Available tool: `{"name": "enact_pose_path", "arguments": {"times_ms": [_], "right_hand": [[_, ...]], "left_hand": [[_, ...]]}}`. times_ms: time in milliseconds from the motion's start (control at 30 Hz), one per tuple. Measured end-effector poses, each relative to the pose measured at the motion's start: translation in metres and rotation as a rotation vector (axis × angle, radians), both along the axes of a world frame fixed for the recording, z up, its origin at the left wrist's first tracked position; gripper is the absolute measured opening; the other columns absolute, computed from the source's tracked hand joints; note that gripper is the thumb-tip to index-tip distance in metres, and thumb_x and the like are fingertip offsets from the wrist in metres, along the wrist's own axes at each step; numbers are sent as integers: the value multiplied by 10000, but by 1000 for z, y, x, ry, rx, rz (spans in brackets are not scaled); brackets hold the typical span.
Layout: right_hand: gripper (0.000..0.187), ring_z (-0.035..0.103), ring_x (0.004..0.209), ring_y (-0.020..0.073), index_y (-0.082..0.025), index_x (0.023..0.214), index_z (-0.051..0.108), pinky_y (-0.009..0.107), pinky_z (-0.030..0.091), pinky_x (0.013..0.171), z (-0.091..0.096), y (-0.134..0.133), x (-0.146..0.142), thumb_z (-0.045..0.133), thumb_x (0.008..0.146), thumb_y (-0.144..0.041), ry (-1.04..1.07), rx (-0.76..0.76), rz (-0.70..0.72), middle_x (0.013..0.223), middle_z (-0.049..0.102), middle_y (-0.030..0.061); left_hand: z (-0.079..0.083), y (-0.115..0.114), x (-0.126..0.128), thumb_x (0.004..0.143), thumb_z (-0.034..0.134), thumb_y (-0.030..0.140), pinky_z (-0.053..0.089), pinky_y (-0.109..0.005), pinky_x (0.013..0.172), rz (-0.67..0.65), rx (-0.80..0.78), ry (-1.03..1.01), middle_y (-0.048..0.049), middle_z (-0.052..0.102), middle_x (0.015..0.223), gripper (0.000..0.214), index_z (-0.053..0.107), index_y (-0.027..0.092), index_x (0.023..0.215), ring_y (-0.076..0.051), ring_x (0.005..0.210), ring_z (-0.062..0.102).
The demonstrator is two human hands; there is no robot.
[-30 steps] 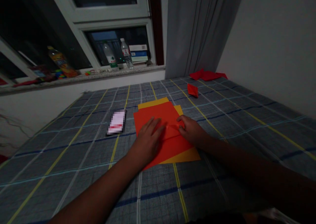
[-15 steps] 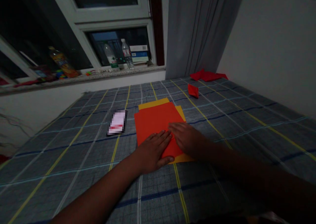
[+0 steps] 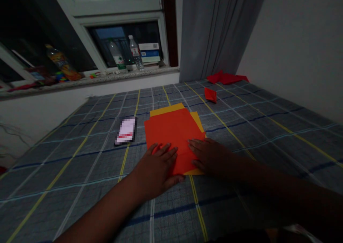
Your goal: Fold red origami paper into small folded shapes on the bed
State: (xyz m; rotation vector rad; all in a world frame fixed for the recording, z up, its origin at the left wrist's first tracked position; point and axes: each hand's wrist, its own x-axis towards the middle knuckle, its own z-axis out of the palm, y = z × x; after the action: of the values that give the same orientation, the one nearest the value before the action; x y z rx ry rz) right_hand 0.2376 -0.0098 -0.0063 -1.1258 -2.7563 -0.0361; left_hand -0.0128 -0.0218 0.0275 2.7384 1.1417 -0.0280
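Orange paper (image 3: 170, 127), near edge partly hidden

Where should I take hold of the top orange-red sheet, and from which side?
Probably pinch the far-left corner of the orange-red sheet, coming from the left. That corner is uncovered and juts out past the yellow paper beneath, while the left hand and right hand lie on the nearer part. It looks thin and flat, so slide a fingertip under first.
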Motion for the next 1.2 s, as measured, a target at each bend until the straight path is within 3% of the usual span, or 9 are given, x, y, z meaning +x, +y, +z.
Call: {"name": "enact_pose_path", "arguments": {"times_ms": [200, 367, 533, 733, 1000, 1200], "right_hand": [[392, 577, 1259, 313, -95, 1305, 609, 506, 445, 1043, -1, 8, 6, 462, 971, -236, -49, 27, -16, 1364, 606, 210], [289, 620, 1149, 284, -155, 1200, 660, 493, 414, 1037, -4, 25, 3, 503, 972, -237, 3, 75, 27, 1250, 679, 151], [273, 594, 1075, 274, -155, 1152, 666, 458, 410, 1004, -1, 32, -5, 565, 948, -304, 48, 97, 68, 1132, 690, 119], [218, 568, 975, 240, -161, 1013, 677, 432, 387, 969, 2, 29, -13, 480, 991, -252, 131, 221, 92, 990, 702, 90], [243, 572, 964, 231, -200, 1024, 674, 477, 316, 979, 11, 19, -13, 438, 1024, -256, 226, 328, 135, 986, 735, 58], [260, 598, 910, 207, -195, 1015, 681, 488, 305, 983, 15, 23, -7, 427, 1040, -245, 246, 366, 169, 927, 749, 39]], "left_hand": [[6, 1, 0, 963, 449, 584, 208, -629, 1131, 51, 15, -20, -150, 581, 1412, 532, 618, 227, 1319, -402, 1346, 476], [-11, 20, 9, 911, 613, 460, 385, -542, 1014, 72, 142, -136, -138, 676, 1179, 371, 660, 215, 1185, -344, 1097, 602], [-24, 37, 16, 930, 569, 266, 435, -469, 931, 15, 211, -174, -128, 657, 1121, 229, 660, 204, 1130, -295, 1019, 598], [-12, 33, 18, 929, 535, 232, 439, -452, 848, -36, 324, -178, -121, 657, 916, 165, 680, 164, 968, -277, 875, 595], [-6, 22, 18, 956, 493, 157, 431, -419, 796, -93, 381, -211, -121, 675, 945, 193, 682, 171, 995, -258, 857, 559], [-2, 23, 10, 981, 495, 169, 439, -360, 722, -181, 573, -197, -92, 647, 830, 181, 674, 149, 969, -218, 772, 544]]}}
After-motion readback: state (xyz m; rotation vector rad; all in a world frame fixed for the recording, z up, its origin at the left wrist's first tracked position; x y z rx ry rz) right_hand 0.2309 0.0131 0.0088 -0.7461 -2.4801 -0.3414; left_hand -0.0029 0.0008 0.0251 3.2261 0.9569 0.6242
